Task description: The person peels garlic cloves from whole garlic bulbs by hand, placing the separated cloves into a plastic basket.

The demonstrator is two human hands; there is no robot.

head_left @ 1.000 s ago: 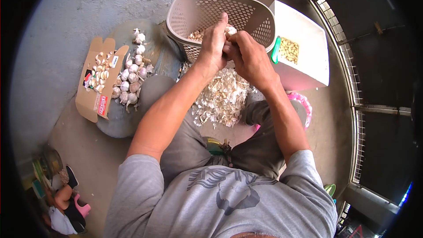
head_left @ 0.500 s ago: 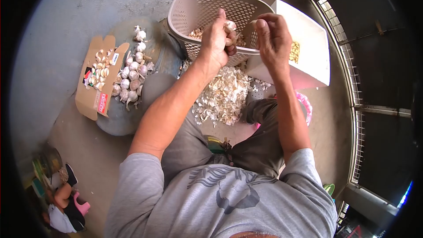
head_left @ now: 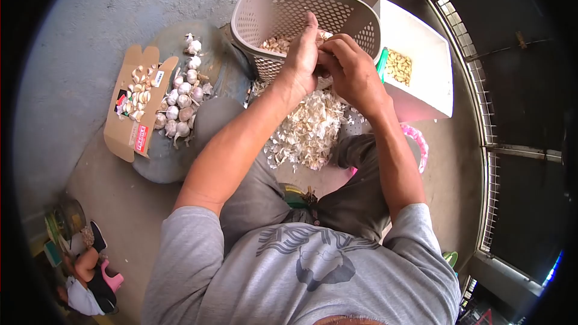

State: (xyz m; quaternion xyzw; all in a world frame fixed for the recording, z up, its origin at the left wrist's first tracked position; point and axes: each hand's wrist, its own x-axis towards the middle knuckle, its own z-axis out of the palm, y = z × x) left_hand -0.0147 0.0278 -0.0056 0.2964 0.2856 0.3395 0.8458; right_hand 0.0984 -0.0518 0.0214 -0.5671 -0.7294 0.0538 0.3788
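Observation:
My left hand (head_left: 303, 59) is closed around a garlic bulb (head_left: 324, 35), thumb pointing up, over the front rim of the basket. Beside it my right hand (head_left: 356, 73) is closed, its fingertips bent onto the same bulb, much of which they hide. Beneath both hands stands a beige perforated basket (head_left: 245, 19) with garlic cloves (head_left: 277, 44) in its bottom. A heap of papery garlic skins (head_left: 310, 129) lies under my wrists, between my legs.
Whole garlic bulbs (head_left: 184, 101) sit on a round grey stool (head_left: 158, 165), beside a cardboard box (head_left: 123, 138) holding loose cloves. To the right, a white foam box (head_left: 430, 54) contains peeled cloves (head_left: 398, 67). Another person (head_left: 90, 271) sits at lower left.
My right hand has moved left from beside the basket's right end and now meets the garlic bulb in my left hand. Something green by the white box has come into view.

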